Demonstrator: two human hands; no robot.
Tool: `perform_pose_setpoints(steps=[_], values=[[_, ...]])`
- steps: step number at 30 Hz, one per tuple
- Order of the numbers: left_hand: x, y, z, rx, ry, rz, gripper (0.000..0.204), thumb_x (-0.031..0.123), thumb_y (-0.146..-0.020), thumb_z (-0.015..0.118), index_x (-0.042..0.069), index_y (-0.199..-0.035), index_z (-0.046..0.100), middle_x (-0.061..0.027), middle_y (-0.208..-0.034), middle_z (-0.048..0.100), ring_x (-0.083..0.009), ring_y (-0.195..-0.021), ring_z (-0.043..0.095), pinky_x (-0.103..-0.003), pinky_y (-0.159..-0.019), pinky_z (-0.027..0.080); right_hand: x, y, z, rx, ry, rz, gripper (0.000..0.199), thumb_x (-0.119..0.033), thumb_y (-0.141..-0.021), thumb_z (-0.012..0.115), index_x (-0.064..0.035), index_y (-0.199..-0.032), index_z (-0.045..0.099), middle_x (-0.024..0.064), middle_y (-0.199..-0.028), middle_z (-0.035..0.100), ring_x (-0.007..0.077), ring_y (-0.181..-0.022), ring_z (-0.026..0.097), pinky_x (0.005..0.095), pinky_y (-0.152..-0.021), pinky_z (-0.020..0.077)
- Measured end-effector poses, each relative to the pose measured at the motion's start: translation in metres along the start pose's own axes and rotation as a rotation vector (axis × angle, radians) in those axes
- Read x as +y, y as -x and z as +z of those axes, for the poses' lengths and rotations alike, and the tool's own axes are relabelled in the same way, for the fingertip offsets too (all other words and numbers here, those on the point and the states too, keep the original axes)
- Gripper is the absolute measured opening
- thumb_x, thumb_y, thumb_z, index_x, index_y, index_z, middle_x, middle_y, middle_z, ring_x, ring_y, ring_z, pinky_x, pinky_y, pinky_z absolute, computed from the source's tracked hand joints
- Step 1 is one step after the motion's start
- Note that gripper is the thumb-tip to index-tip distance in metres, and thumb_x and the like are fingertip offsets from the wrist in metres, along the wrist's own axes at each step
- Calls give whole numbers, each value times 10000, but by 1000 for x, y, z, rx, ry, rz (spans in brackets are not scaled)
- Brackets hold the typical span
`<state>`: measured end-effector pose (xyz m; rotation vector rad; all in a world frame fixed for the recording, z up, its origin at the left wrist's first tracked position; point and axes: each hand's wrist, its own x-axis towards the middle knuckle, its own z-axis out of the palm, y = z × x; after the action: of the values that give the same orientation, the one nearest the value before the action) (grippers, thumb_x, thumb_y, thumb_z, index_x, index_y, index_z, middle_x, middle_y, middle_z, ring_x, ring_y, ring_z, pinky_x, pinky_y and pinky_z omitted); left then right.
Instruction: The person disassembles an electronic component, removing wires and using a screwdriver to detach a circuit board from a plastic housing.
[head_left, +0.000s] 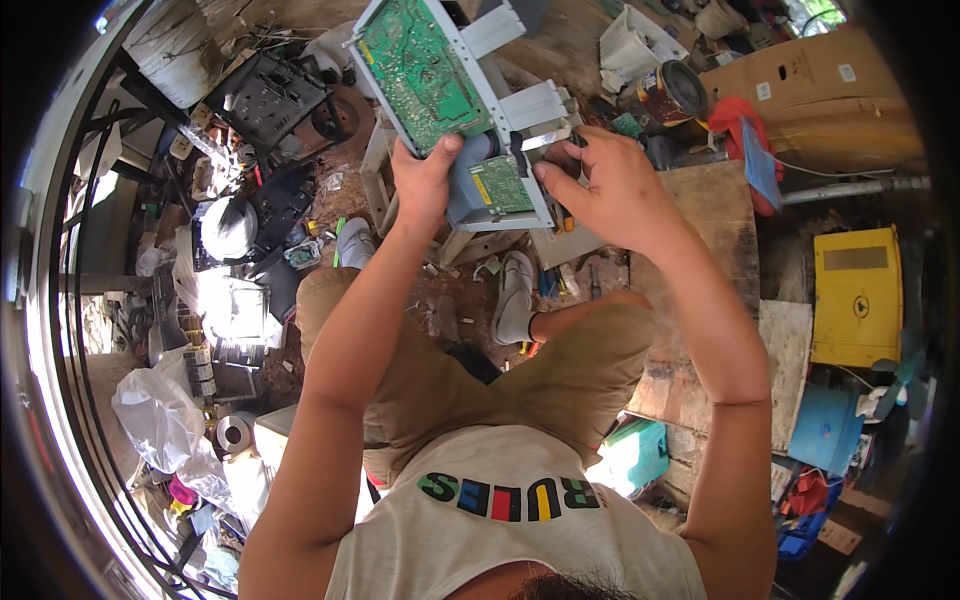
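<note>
I hold up a grey metal chassis [480, 60] carrying a large green circuit board [415, 70] and a smaller green board [500, 185]. My left hand [425, 180] grips the chassis from below at its lower edge, thumb on the large board. At the right lower corner my right hand [600, 185] is closed around a small metal bracket, with what looks like a screwdriver handle under the fingers. Below the chassis are my bent knees in tan shorts and white shoes [515, 295].
Scrap electronics cover the ground at left: a black plastic casing [265, 95], a white plastic bag [160, 415], loose parts. A wooden board [715, 215] lies to the right, a yellow box [855, 295] and blue bucket [825, 430] beyond it, a tin can [670, 92] and cardboard box [820, 75] at top right.
</note>
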<state>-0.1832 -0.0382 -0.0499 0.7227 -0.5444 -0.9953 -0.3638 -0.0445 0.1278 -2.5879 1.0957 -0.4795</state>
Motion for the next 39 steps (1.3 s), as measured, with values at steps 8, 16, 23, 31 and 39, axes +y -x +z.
perform_pose_setpoints(steps=[8, 16, 23, 31, 39], values=[[11, 2, 6, 10, -78, 4, 578, 332, -778, 854, -27, -1132, 571, -109, -1055, 683, -170, -918, 662, -319, -826, 544, -16, -3, -3, -63, -52, 119, 240, -206, -815, 675, 29, -861, 689, 149, -733, 616, 291, -640, 613, 381, -623, 487], [15, 2, 8, 6, -64, -20, 568, 286, -762, 861, -34, -1131, 571, -106, -1035, 692, -164, -902, 670, -316, -812, 550, -1, 1, 7, -78, -340, 299, 220, -183, -813, 691, 31, -861, 677, 90, -703, 653, 157, -588, 563, 311, -588, 459], [5, -2, 3, 5, -50, -54, 592, 283, -735, 878, -32, -1133, 574, -103, -1045, 692, -158, -921, 664, -311, -827, 543, -6, 0, 4, -39, -261, 244, 207, -168, -817, 694, 28, -883, 680, 94, -716, 675, 155, -585, 564, 310, -588, 462], [13, -1, 6, 20, -65, -31, 566, 276, -733, 879, -30, -1112, 590, -101, -1035, 699, -155, -913, 668, -309, -826, 546, -5, -2, 2, -81, -75, 252, 206, -180, -816, 688, 9, -898, 700, 94, -718, 666, 157, -567, 547, 320, -579, 451], [12, 0, 5, 13, -86, -36, 557, 279, -736, 878, -23, -1115, 603, -96, -1044, 703, -150, -916, 669, -306, -827, 547, 6, -1, 8, -68, -271, 279, 237, -186, -845, 681, 38, -921, 697, 97, -748, 674, 158, -600, 578, 319, -611, 466]])
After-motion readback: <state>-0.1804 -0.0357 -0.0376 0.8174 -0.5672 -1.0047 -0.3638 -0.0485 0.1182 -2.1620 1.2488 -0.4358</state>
